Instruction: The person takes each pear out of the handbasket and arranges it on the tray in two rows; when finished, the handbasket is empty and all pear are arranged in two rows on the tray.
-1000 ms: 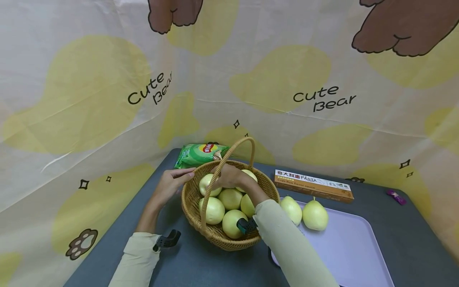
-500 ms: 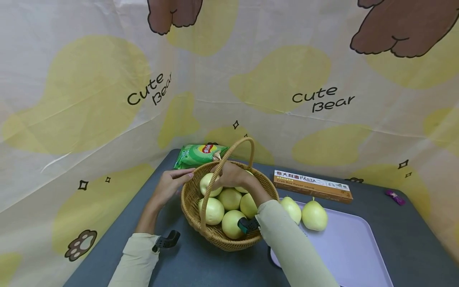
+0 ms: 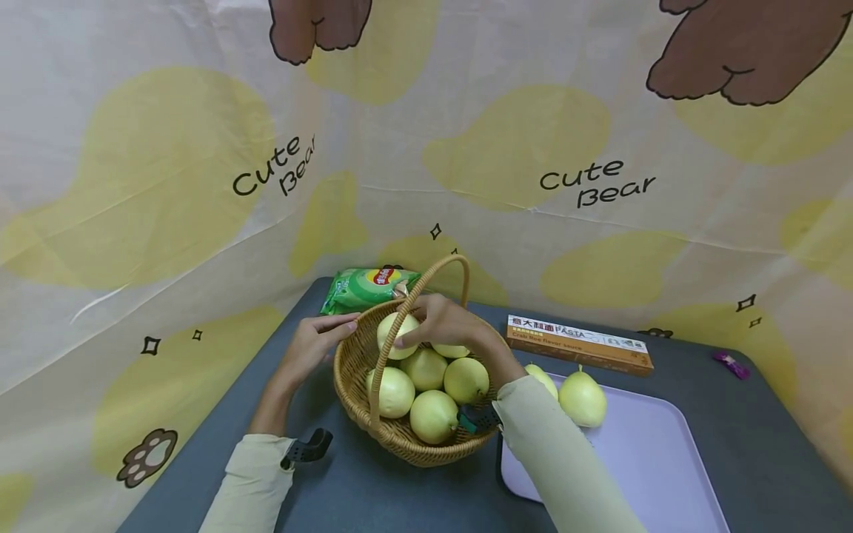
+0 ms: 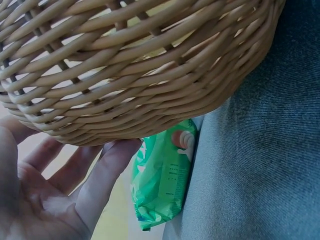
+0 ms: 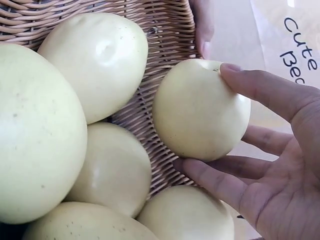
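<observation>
A round wicker basket [image 3: 350, 385] with a tall arched handle stands on the table, holding several pale yellow-green pears [image 3: 434, 417]. My right hand [image 3: 445, 324] reaches in past the handle and grips a pear [image 5: 200, 110] at the basket's far left; the right wrist view shows thumb on top and fingers beneath. That pear sits above its neighbours, close to the wicker wall. My left hand [image 3: 312, 349] holds the basket's left rim; in the left wrist view its fingertips meet the wicker edge. The handle partly hides the gripped pear in the head view.
To the right lies a lilac tray [image 3: 646, 451] with two pears, one [image 3: 583, 398] upright and one partly behind my right forearm. Behind are a green chip bag [image 3: 365, 289], a pasta box [image 3: 578, 346] and a small purple packet [image 3: 731, 365]. A printed cloth backs the table.
My right hand has drawn up and slightly right, raising the gripped pear a little from among the others. My left hand stays at the basket's rim.
</observation>
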The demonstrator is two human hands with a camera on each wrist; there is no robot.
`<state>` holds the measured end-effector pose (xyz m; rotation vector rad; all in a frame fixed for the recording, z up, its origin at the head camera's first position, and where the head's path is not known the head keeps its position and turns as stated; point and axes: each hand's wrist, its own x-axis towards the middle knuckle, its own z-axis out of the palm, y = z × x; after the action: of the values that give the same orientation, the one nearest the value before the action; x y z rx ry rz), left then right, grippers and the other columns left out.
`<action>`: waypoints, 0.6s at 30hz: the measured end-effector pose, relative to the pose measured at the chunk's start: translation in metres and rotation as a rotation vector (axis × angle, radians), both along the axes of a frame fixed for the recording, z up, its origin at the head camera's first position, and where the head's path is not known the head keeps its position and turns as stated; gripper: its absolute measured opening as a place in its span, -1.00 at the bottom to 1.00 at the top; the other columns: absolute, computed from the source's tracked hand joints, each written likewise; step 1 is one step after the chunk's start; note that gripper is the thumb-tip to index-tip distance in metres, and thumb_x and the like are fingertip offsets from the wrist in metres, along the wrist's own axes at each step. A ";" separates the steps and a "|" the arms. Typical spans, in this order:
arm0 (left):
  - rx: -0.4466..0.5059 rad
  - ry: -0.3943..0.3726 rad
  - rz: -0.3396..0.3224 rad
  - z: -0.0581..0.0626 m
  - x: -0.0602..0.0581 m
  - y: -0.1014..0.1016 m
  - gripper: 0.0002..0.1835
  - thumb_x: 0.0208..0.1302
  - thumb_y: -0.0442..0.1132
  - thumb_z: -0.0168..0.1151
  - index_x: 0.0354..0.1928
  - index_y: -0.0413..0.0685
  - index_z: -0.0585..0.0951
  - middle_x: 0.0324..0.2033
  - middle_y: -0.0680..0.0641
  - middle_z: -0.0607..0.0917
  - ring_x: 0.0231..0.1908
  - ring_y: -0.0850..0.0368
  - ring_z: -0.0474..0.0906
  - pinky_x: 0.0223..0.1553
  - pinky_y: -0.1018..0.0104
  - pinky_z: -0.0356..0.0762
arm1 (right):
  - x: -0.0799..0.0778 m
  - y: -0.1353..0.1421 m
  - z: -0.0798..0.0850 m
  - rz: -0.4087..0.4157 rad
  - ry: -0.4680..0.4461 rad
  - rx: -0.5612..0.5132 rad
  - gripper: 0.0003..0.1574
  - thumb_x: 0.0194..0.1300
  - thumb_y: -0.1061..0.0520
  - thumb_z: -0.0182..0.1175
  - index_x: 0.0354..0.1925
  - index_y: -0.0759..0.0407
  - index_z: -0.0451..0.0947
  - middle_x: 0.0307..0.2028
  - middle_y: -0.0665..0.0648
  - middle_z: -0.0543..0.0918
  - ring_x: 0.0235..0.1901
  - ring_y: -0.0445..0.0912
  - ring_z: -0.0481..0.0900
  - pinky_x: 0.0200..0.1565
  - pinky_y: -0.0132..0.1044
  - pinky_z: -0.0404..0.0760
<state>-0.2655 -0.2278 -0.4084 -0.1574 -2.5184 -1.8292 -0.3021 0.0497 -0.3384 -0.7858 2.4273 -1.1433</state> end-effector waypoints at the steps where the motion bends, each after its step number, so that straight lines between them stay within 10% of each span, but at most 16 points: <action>1: 0.002 0.000 -0.002 0.000 0.000 0.000 -0.54 0.50 0.03 0.34 0.31 0.00 0.71 0.26 -0.27 0.69 0.14 -0.13 0.68 -0.19 0.04 0.81 | 0.001 0.002 0.002 -0.009 0.006 0.005 -0.41 0.25 -0.05 0.58 0.19 0.00 0.67 -0.02 0.04 0.76 -0.03 -0.10 0.67 0.07 -0.15 0.65; 18: 0.013 0.016 -0.013 -0.001 0.000 -0.001 -0.55 0.51 0.00 0.34 0.30 -0.04 0.71 0.24 -0.29 0.70 0.15 -0.16 0.68 -0.15 0.00 0.81 | 0.037 0.046 0.016 -0.002 0.050 -0.104 -0.19 0.20 -0.04 0.59 0.39 -0.02 0.59 0.36 0.07 0.60 0.11 0.09 0.71 0.06 -0.11 0.72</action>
<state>-0.2652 -0.2283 -0.4090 -0.1878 -2.5007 -1.8406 -0.2650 0.0955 -0.3228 -0.8528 2.4254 -1.2747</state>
